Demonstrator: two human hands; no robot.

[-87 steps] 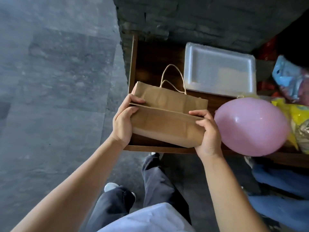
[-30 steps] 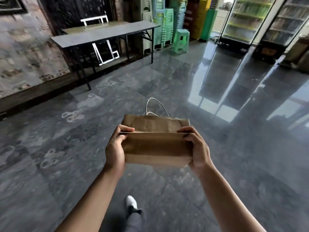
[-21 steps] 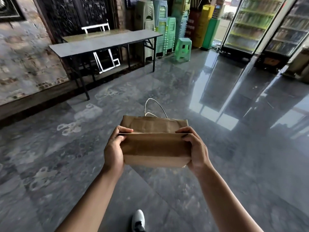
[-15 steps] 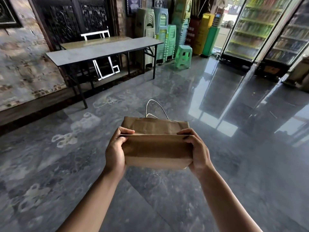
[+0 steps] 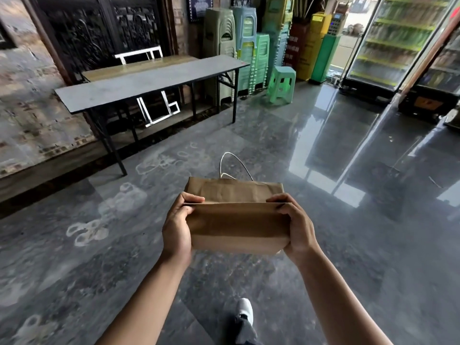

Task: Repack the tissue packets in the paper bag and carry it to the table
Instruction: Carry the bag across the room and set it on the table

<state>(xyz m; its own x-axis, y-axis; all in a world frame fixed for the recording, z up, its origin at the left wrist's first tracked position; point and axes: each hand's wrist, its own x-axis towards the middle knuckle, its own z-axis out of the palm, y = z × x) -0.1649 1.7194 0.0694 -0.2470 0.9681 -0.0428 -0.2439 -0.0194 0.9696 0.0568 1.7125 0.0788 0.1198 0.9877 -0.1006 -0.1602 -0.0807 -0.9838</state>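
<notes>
One paper bag (image 5: 236, 220), its top folded over and handles sticking out the far side, is carried out in front at about waist height, above the floor. The left hand (image 5: 177, 230) and right hand (image 5: 297, 225) clamp its two ends, thumbs on the fold. No tissue packets show, so packing looks done; this is the carrying leg. The one long grey counter (image 5: 149, 80) stands ahead to the left, well apart; next comes walking over and setting the bag down flat.

Brown paper bag (image 5: 236, 220) (top folded), grey table (image 5: 149, 83) beyond
</notes>
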